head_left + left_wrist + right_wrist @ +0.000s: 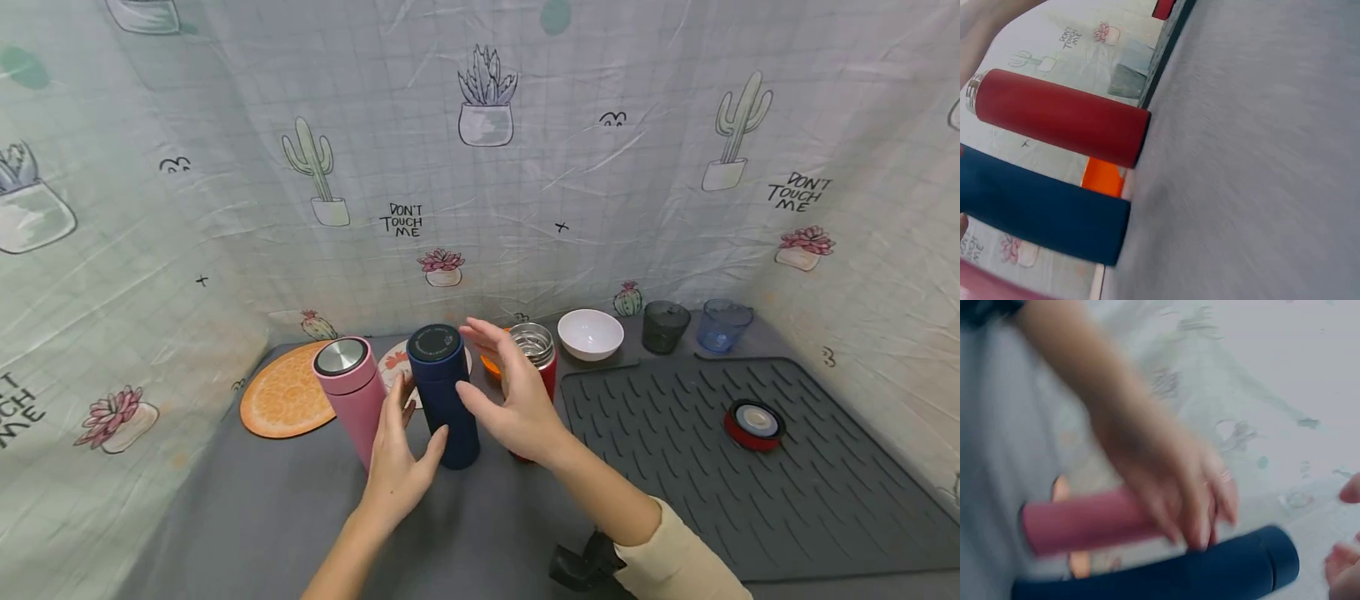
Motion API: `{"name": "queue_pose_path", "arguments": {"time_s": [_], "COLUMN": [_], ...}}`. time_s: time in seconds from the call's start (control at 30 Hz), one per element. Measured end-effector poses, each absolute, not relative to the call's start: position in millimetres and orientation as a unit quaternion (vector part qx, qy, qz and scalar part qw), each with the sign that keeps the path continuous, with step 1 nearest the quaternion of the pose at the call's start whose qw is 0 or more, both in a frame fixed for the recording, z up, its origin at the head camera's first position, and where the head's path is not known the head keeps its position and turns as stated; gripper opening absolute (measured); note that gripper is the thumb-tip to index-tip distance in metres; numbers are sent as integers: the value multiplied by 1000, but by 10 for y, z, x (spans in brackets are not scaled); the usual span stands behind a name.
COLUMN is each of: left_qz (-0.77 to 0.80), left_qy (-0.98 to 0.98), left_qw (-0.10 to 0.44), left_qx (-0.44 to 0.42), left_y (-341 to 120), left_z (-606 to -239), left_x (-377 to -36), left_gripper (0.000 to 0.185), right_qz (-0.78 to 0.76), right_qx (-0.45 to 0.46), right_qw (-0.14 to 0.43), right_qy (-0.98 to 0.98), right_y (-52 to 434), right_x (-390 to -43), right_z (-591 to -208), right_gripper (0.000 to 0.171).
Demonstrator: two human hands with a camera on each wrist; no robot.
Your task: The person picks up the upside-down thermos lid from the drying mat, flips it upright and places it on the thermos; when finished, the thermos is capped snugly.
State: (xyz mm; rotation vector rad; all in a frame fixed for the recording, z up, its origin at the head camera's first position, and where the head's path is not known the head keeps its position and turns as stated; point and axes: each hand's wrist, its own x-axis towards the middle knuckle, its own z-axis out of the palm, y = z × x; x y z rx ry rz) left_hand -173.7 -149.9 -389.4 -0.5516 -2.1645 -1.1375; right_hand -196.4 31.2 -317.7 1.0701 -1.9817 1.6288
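Note:
A navy thermos bottle (pixel 450 408) with its lid on stands upright between my two hands. My left hand (pixel 397 467) is at its left side, fingers apart and thumb near the bottle's front; contact is unclear. To the right, my right hand (pixel 517 408) has its fingers extended near the navy bottle's upper part. Left of the navy one stands a pink thermos bottle (pixel 354 400) with a silver-topped lid, partly behind my left hand. A red thermos bottle (pixel 1060 115) without a lid stands on the right, partly covered by my right hand in the head view.
A red-rimmed lid (pixel 753 425) lies on a dark ribbed mat (pixel 660 467). Along the back are a white bowl (pixel 591 335), a dark cup (pixel 664 327) and a blue cup (pixel 723 327). An orange-slice placemat (pixel 288 392) lies left. Behind the bottles are a patterned plate (pixel 393 362) and something orange (pixel 1102 177).

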Motion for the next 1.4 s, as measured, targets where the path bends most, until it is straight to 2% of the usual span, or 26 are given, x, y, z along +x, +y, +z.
{"name": "queue_pose_path", "arguments": {"time_s": [0.1, 0.23, 0.5, 0.67, 0.8, 0.93, 1.13, 1.27, 1.4], "left_qz": [-425, -389, -337, -342, -349, -362, -385, -394, -396], "left_qy": [-821, -852, -910, -922, -921, -916, -905, -902, -900], "left_qw": [311, 277, 139, 63, 37, 8, -52, -50, -36], "left_qx": [-220, -216, -197, -173, -167, -174, -173, -172, -180], "left_y": [-1575, -1647, -1701, -1708, -1699, -1688, -1691, -1709, -1710], "left_z": [-3895, -3936, -3976, -3962, -3975, -3994, -4014, -4039, -4079], "left_x": [-1596, -1403, -1103, -1017, -1013, -1031, -1058, -1063, -1069], "left_gripper": [85, 81, 68, 59, 59, 63, 71, 70, 68], "right_qz": [555, 517, 463, 424, 386, 366, 337, 323, 314], "right_qx": [404, 406, 375, 331, 245, 147, 49, 3, 4], "right_qw": [228, 248, 267, 291, 295, 270, 222, 193, 182], "right_qy": [-691, -711, -757, -791, -839, -878, -914, -926, -932], "right_y": [472, 718, 1325, 1813, 2244, 2706, 3274, 3426, 3465], "right_x": [-1871, -1777, -1718, -1746, -1762, -1787, -1831, -1853, -1925], "right_z": [-3258, -3389, -3662, -3823, -3922, -4032, -4310, -4467, -4549], "right_gripper": [60, 55, 57, 61, 63, 66, 75, 82, 86]}}
